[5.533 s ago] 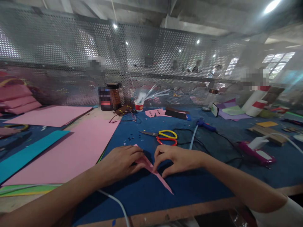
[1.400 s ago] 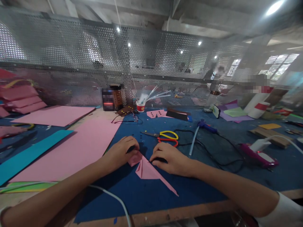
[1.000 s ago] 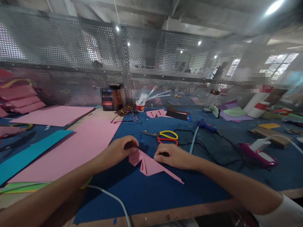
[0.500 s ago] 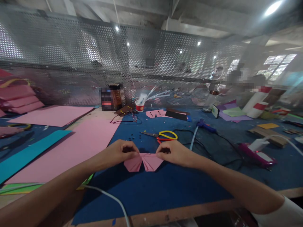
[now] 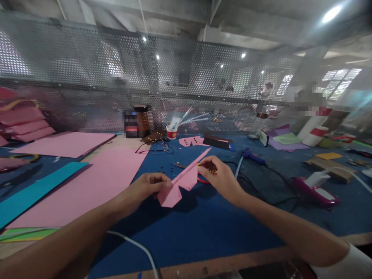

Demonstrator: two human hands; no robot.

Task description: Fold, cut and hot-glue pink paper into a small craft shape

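A folded pink paper piece (image 5: 173, 197) with a notched lower edge is tilted above the blue work mat, its right end raised. My left hand (image 5: 149, 190) pinches its left end between thumb and fingers. My right hand (image 5: 222, 176) is closed, thumb and index finger together at the right edge of the paper; the exact contact is small and partly hidden. Behind the paper and this hand, scissors (image 5: 203, 179) with red and yellow handles lie mostly covered.
Large pink sheets (image 5: 113, 174) and a teal strip (image 5: 43, 188) lie on the left. A paper cup (image 5: 171, 133) with clear sticks, glasses (image 5: 151, 150) and a pink cut-out with holes (image 5: 190, 141) are farther back. To the right are a blue glue gun (image 5: 252, 156) and a magenta power strip (image 5: 316, 190).
The pink paper has turned from level to slanting, its right end swung up and away. My right hand has moved up and right, and the scissors are now more covered.
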